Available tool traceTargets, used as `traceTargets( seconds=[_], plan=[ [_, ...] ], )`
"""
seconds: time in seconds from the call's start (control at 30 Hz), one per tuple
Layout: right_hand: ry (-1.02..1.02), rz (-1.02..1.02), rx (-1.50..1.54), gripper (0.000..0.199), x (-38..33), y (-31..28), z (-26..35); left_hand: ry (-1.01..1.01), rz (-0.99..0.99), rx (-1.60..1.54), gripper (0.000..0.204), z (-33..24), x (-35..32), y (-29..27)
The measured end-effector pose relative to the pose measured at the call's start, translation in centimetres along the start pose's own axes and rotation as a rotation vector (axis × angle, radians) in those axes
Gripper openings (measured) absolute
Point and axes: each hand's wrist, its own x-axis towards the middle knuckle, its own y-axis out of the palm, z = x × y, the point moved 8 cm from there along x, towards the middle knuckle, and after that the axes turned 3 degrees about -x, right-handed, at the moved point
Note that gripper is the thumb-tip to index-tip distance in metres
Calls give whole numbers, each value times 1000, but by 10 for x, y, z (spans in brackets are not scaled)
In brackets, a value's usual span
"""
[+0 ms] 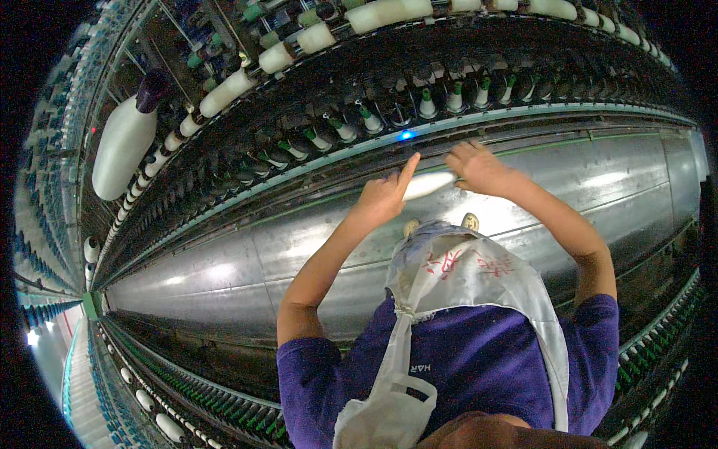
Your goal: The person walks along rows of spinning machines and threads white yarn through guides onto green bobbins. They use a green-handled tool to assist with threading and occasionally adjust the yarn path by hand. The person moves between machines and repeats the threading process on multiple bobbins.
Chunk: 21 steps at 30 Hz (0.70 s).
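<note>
A white spindle-shaped yarn bobbin lies crosswise between my hands, above the floor and in front of the spinning frame. My left hand is closed around its left end, with the index finger stretched up toward the machine. My right hand is at the bobbin's other end, its fingers bent and drawn together. Whatever sits between those right fingertips is too small to make out. Just beyond both hands, a blue light glows on the machine's rail.
Behind the rail stands a row of spindles with green-topped yarn bobbins. White rollers run above them. A large white roving bobbin hangs at upper left. Metal floor plates lie below; another spindle row runs behind me.
</note>
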Motion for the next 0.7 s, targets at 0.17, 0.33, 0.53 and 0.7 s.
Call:
traceTargets(
  seconds=[0.17, 0.33, 0.53, 0.7],
  plan=[
    [-4, 223, 265, 44, 17, 14, 34, 96, -57, -89, 87, -17, 5, -1],
    [186, 663, 847, 44, -8, 39, 10, 164, -26, 184, 80, 1, -15, -6],
    [249, 421, 1053, 36, 1, 37, 5, 148, -121, -183, 75, 5, -14, -15],
    [699, 414, 1864, 21, -7, 63, 22, 12, -23, -328, 71, 9, 0, 6]
  ],
)
